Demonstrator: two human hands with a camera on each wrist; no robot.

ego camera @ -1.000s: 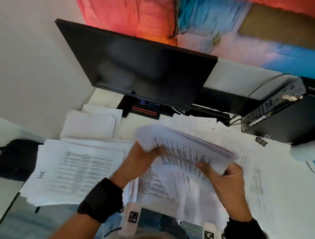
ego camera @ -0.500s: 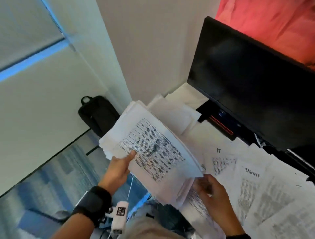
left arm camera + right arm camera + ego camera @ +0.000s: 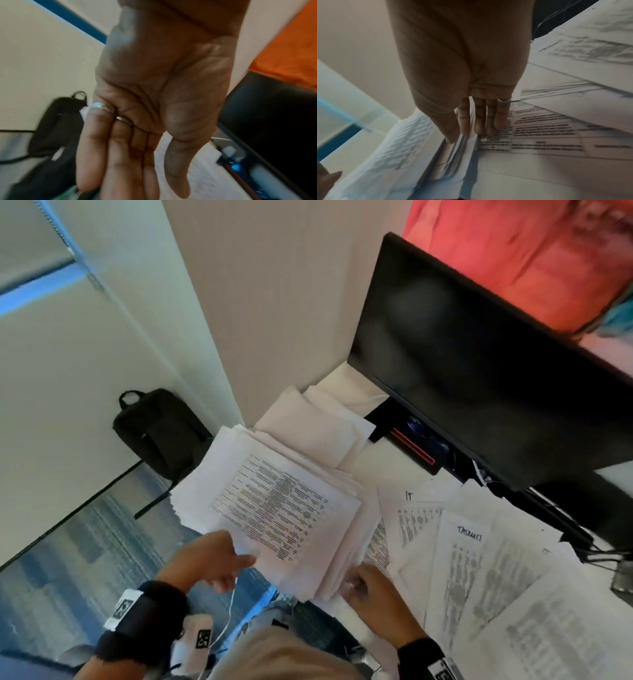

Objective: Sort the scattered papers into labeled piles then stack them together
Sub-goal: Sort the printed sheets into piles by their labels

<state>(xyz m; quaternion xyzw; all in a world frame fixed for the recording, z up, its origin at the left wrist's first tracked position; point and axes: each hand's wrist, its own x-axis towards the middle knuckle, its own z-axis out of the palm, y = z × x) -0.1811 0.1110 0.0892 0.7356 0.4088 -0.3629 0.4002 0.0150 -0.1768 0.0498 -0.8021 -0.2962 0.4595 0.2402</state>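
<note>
Since half a second ago the thick stack (image 3: 274, 501) has come lower, toward the left end of the tabletop (image 3: 373, 470), and my left hand (image 3: 209, 559) has let go of its near edge; it is now released, palm up, fingers straight, just beside that edge. The stack's long axis runs from its near end at my hands away toward the black backpack (image 3: 161, 429) on the floor. My right hand (image 3: 373, 587) is at the stack's near right corner, thumb and forefinger closed round the sheet edges, the other fingers straight on the printed page below. So the right hand is the nearer one for setting it down, I judge. Further right lie two labelled piles I can count, "IT" (image 3: 411, 508) and one whose label (image 3: 469, 537) I cannot read, then more spread sheets; one dark monitor (image 3: 479, 378) stands behind
</note>
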